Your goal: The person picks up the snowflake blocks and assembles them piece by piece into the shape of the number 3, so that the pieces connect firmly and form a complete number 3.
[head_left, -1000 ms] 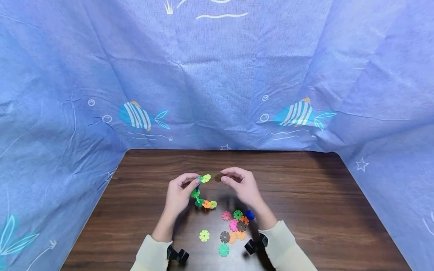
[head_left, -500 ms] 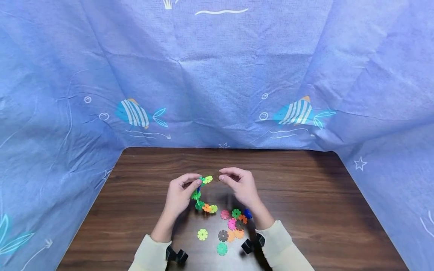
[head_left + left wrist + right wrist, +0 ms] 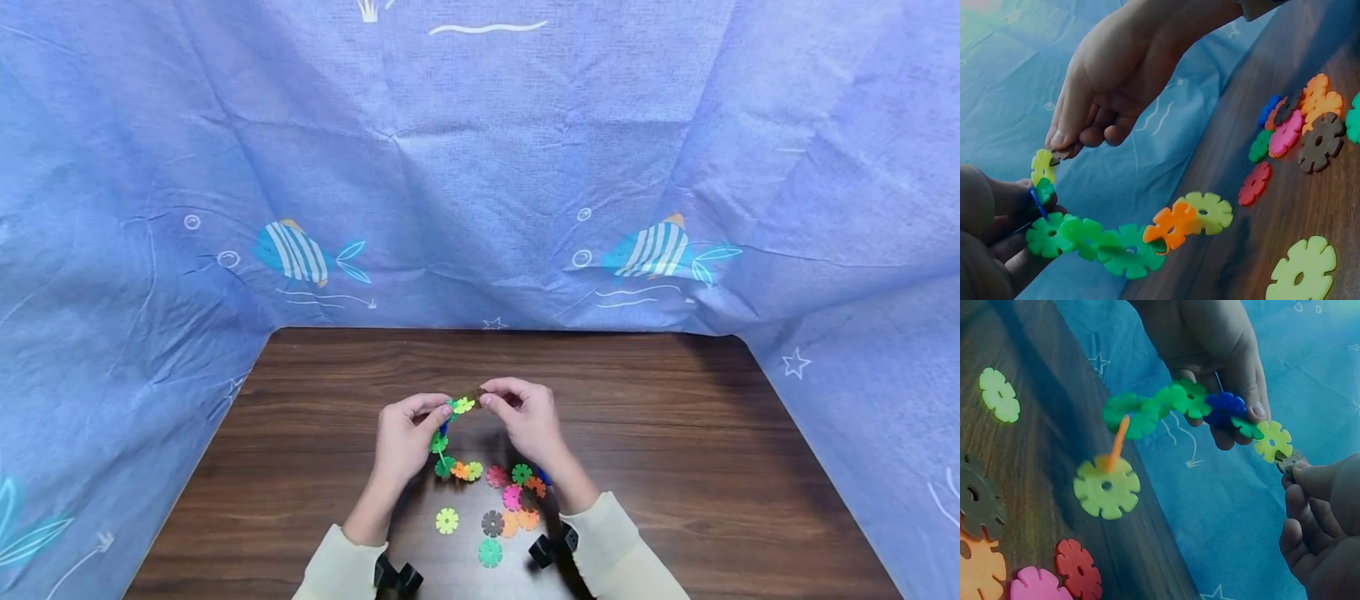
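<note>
Along the far edge and both sides of a dark brown table, from my remote station, I see a creased blue cloth printed with striped fish, white stars and bubble outlines. The tabletop is smooth, with wood grain running crosswise, a soft sheen near the front and rounded far corners. Pale sleeves enter from the near side.

Above the middle of the table, the left hand pinches a chain of interlocked discs close to its blue and teal links. The chain curves away from the fingers through several greens to an orange disc, set edge-on in the right wrist view, and a yellow-green end disc. At the upper end, the right hand pinches a dark brown disc between thumb and fingers, its rim meeting another yellow-green disc; I cannot tell whether their slots engage.

Each disc is flat, plastic-looking and petal-edged, with notches around a central hole. Nearer me lie loose discs: one yellow-green disc apart at left, and a partly overlapping cluster including a pink disc.
</note>
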A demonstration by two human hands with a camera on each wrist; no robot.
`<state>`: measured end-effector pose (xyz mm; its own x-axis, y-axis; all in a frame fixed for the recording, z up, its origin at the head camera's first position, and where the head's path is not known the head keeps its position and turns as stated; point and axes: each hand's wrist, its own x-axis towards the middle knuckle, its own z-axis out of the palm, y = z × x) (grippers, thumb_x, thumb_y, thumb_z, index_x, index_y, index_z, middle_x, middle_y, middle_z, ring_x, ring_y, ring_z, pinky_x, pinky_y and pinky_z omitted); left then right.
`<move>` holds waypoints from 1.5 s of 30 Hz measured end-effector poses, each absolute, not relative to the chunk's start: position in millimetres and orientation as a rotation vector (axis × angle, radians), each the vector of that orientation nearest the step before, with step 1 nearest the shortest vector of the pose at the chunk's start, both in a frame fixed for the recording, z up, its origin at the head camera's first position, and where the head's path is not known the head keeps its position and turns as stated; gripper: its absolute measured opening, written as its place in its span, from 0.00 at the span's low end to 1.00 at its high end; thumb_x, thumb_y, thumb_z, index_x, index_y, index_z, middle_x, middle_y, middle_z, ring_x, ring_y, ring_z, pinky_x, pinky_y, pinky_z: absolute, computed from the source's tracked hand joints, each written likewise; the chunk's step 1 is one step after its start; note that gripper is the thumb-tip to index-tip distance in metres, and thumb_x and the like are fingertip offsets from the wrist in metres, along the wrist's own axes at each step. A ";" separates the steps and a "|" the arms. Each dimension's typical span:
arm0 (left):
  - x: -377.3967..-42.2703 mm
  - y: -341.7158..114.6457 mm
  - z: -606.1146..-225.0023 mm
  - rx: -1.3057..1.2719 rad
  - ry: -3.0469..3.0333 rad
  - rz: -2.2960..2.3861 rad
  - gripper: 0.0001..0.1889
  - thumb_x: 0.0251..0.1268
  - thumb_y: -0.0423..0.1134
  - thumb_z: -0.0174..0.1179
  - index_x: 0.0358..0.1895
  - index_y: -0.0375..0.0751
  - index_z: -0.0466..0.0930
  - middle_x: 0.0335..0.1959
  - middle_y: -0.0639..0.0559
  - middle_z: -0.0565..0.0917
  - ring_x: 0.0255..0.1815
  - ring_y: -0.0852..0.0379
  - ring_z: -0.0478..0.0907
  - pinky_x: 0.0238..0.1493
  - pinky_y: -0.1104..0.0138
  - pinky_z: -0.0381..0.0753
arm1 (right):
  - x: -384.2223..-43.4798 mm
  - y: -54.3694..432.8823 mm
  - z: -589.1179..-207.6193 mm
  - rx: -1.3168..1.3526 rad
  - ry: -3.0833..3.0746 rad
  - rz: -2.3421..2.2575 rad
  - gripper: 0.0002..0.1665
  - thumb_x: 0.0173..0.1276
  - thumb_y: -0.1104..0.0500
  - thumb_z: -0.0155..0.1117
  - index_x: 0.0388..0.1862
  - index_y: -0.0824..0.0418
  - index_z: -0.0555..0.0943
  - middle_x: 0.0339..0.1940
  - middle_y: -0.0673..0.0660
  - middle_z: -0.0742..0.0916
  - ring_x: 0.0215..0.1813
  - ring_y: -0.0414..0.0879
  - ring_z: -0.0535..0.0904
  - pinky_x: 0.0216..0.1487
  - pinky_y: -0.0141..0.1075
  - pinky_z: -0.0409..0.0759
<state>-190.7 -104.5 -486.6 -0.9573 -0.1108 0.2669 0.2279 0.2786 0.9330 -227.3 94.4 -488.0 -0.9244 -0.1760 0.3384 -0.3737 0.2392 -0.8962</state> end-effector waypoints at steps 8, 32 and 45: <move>-192.4 -109.2 -486.7 -0.207 -2.392 -1.884 0.04 0.69 0.30 0.66 0.43 0.36 0.88 0.35 0.43 0.90 0.36 0.57 0.86 0.41 0.72 0.84 | -234.1 110.4 -487.5 0.657 -2.324 1.943 0.07 0.69 0.64 0.71 0.44 0.65 0.88 0.35 0.61 0.91 0.36 0.55 0.88 0.39 0.39 0.87; -192.5 -129.6 -483.9 -0.306 -2.433 -1.713 0.06 0.70 0.33 0.66 0.46 0.38 0.89 0.39 0.46 0.91 0.37 0.60 0.84 0.39 0.68 0.83 | -221.8 128.5 -493.0 0.727 -2.504 1.800 0.06 0.67 0.60 0.74 0.42 0.58 0.89 0.38 0.56 0.91 0.37 0.45 0.86 0.40 0.36 0.85; -201.2 -144.7 -480.9 -0.199 -2.476 -1.652 0.08 0.71 0.30 0.64 0.47 0.34 0.89 0.39 0.44 0.91 0.40 0.58 0.85 0.43 0.70 0.83 | -214.2 201.0 -514.0 0.819 -3.010 1.225 0.12 0.63 0.56 0.78 0.44 0.58 0.88 0.35 0.46 0.88 0.33 0.35 0.81 0.37 0.31 0.81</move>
